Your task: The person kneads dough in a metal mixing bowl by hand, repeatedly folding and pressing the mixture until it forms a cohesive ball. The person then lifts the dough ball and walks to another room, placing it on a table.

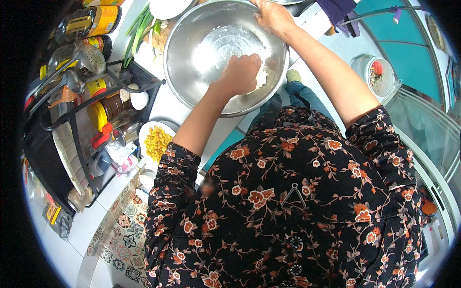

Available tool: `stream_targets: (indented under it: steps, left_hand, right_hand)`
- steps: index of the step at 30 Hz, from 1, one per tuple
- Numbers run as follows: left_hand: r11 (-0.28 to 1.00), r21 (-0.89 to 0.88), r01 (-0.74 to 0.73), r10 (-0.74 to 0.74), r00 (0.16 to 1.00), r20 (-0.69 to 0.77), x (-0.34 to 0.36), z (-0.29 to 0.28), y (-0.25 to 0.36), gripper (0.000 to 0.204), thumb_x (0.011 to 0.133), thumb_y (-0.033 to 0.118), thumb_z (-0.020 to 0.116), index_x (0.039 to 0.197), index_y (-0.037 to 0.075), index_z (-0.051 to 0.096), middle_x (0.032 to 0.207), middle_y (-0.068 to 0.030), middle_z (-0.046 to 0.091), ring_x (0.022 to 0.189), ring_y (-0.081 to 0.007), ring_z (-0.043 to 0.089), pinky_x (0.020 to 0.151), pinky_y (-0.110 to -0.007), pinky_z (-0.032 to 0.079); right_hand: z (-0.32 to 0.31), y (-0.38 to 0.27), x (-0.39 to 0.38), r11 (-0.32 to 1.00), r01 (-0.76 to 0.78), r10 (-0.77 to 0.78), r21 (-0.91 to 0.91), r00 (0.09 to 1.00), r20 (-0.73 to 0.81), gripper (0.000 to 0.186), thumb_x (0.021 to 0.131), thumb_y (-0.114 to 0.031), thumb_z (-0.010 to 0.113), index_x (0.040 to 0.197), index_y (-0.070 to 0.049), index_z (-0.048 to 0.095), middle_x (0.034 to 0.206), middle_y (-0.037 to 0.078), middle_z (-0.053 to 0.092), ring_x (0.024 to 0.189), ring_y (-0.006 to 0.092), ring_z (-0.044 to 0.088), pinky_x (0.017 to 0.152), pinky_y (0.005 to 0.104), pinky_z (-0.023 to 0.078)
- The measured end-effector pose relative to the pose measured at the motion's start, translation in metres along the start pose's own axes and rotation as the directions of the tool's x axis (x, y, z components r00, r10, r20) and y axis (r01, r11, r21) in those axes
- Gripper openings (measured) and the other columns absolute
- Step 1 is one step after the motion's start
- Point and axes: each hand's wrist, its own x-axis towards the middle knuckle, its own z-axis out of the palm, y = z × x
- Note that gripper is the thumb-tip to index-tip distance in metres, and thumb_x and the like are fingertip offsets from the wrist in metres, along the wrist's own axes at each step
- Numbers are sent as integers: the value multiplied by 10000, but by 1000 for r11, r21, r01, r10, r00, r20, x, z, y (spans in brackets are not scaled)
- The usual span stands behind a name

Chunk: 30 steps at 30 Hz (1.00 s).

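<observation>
A large steel mixing bowl [187, 53] fills the upper middle of the head view, its inside streaked with white. My left hand [239, 73] is down inside it, closed, knuckles up, pressed on a pale, crumbly mass like dough [260, 81] that is partly hidden under the fingers; whether the fingers hold any of it is hidden. My right hand [271, 19] is closed on the bowl's upper right rim.
A black wire rack [45, 125] with bottles, jars and ladles stands left. Green onions [138, 38] and a white plate of yellow kernels [158, 143] lie near the bowl. A clear tub [375, 77] sits at right. A patterned tiled surface [122, 228] shows lower left.
</observation>
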Motion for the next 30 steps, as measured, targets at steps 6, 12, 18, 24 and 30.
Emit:
stream_targets:
  steps: [6,12,18,24,30]
  left_hand:
    - [994,-84,-67,70,997,35,-16,4,-7,479,674,136,527,1140,24,509,1176,-146,497,1085,-326,468,844,-469,383]
    - [999,-32,11,-13,997,-73,9,-5,-11,550,677,134,533,1213,27,472,1241,-161,478,1113,-297,471,852,-472,387]
    - [1000,0,-20,20,990,142,-6,0,2,492,651,113,544,1137,41,529,1195,-128,504,1061,-291,487,868,-451,364]
    - [999,-48,15,-17,999,-34,3,6,-14,557,692,130,513,1235,22,451,1265,-172,453,1142,-328,449,888,-520,368]
    - [998,44,-53,56,996,-71,5,5,-9,479,665,124,527,1138,48,536,1181,-134,523,1062,-297,504,821,-463,389]
  right_hand:
    - [12,2,-3,999,14,-14,-43,1000,0,159,760,-132,543,859,-11,573,829,255,598,808,407,591,705,483,472]
    - [1,-9,-8,1000,-23,23,9,1000,13,152,764,-144,541,832,-11,571,804,250,596,797,409,585,698,487,456]
    - [7,2,-3,999,-14,13,42,1000,22,169,750,-142,552,846,-9,587,821,253,600,795,412,586,705,479,458]
    - [6,-4,-3,1000,-4,4,16,1000,10,168,753,-135,561,862,-10,589,823,254,598,812,409,587,699,471,461]
    - [-2,-8,-8,996,53,-52,76,998,-24,174,754,-127,559,892,-26,590,826,252,594,817,412,582,711,475,451]
